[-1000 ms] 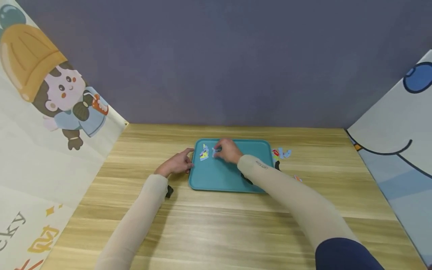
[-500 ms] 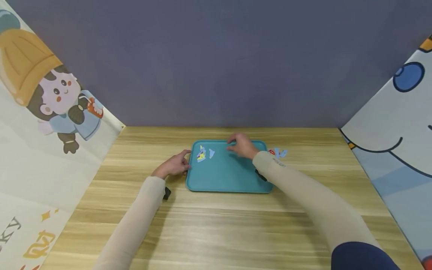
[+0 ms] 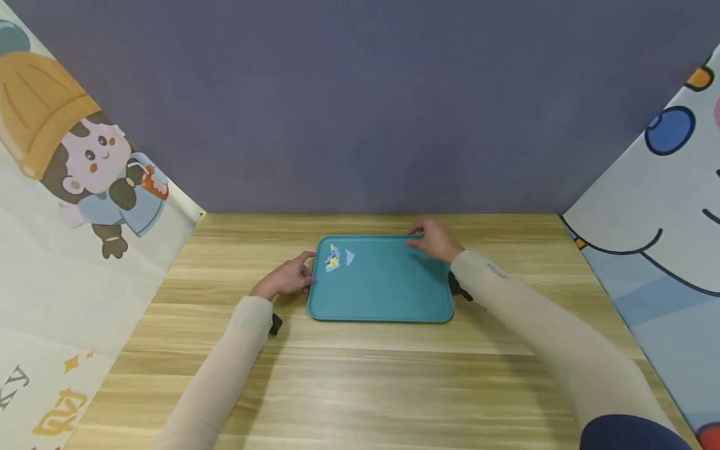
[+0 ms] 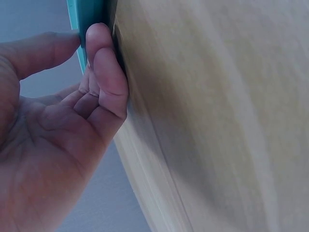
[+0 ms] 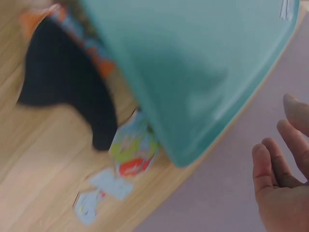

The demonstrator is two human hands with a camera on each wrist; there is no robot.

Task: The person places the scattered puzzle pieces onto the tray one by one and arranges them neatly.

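A teal tray (image 3: 382, 294) lies on the wooden table. My left hand (image 3: 285, 276) holds its left rim; in the left wrist view the hand (image 4: 63, 111) has curled fingers against the tray edge (image 4: 89, 14). On the tray's far left part lie a yellow-and-purple paper piece (image 3: 333, 260) and, slightly apart to its right, a pale blue pointed piece (image 3: 349, 257). Over the tray's far right corner hovers my right hand (image 3: 434, 240), its fingers loosely bent. In the right wrist view that hand (image 5: 285, 179) has nothing between thumb and fingers.
Beside the tray's right edge, the right wrist view shows a black curved piece (image 5: 65, 72), a green-and-red piece (image 5: 133, 145), light blue pieces (image 5: 111, 183) and an orange-and-blue piece (image 5: 84, 36). A dark wall (image 3: 382, 112) rises behind the table.
My right hand has let go of the pale blue piece near the yellow-and-purple one and has moved right to the tray's far right corner. The left hand stays at the left rim.
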